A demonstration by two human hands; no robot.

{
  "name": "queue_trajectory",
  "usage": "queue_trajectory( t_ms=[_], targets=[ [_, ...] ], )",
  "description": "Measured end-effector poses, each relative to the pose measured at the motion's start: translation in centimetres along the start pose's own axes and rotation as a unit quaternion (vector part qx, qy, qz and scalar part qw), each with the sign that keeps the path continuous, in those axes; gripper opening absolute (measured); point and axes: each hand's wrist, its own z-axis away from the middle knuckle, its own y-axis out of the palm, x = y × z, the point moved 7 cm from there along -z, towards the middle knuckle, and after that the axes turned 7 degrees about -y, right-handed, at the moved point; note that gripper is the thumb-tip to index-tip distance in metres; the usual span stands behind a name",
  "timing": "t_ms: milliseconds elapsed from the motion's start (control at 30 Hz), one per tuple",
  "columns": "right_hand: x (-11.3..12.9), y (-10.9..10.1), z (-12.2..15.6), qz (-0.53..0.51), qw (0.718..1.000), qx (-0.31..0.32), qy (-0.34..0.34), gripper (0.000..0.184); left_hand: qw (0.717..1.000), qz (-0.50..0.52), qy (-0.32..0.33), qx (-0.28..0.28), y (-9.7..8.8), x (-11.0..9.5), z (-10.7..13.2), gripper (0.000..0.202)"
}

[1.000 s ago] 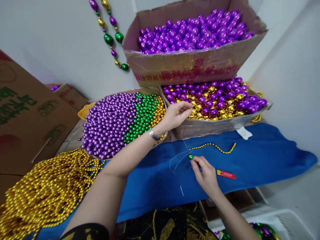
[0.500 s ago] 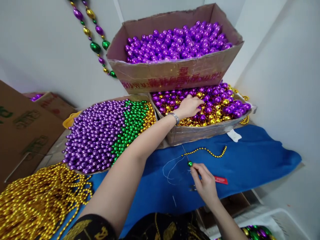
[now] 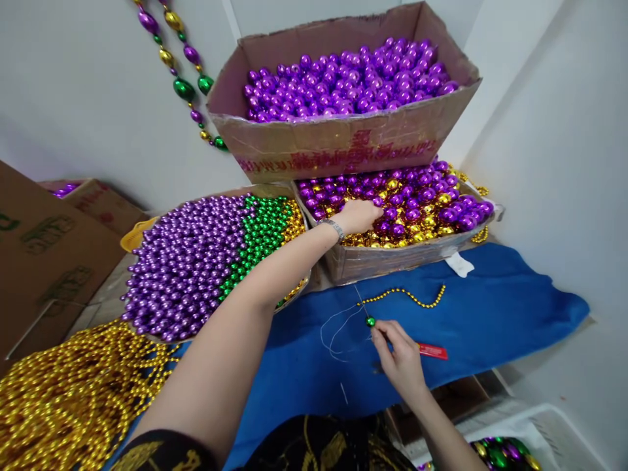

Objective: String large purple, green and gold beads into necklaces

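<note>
While gold strands [image 3: 73,399] pile at the lower left, a tray [image 3: 206,261] at centre left holds purple, green and gold beads. Above centre, an upper box [image 3: 343,140] carries purple balls; beneath it the lower box [image 3: 392,258] mixes purple and gold. Compared with a moment earlier, the left hand [image 3: 358,216] has drawn back slightly, fingers curled into those beads. Lower right of centre, the right hand [image 3: 400,360] pinches thread by a shiny green bead [image 3: 371,321] on the blue counter [image 3: 490,314].

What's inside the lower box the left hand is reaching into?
The lower box holds mixed purple and gold beads. The left hand rests on them; what it grips, and the box's back under the upper box, is hidden.
</note>
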Motion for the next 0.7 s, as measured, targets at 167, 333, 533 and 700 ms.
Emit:
queue_trajectory(
  t_ms=[167,333,533,700],
  targets=[
    [0.4,-0.9,-0.3,-0.002,1.0,-0.001,0.006,0.009,0.902,0.431,-0.027,-0.006,-3.5,0.4,6.9,0.033],
    [2.0,-0.2,-1.3,-0.012,0.999,0.011,-0.029,0.009,0.744,0.656,-0.125,-0.022,-2.6,2.5,16.4,0.035],
    [3.6,1.1,-1.8,0.013,0.997,0.024,-0.071,0.01,0.681,0.708,-0.184,-0.027,-0.4,4.6,21.5,0.037],
    [4.1,1.7,-1.7,0.027,0.994,0.033,-0.099,0.01,0.671,0.715,-0.194,-0.027,-0.2,5.4,23.3,0.034]
  ],
)
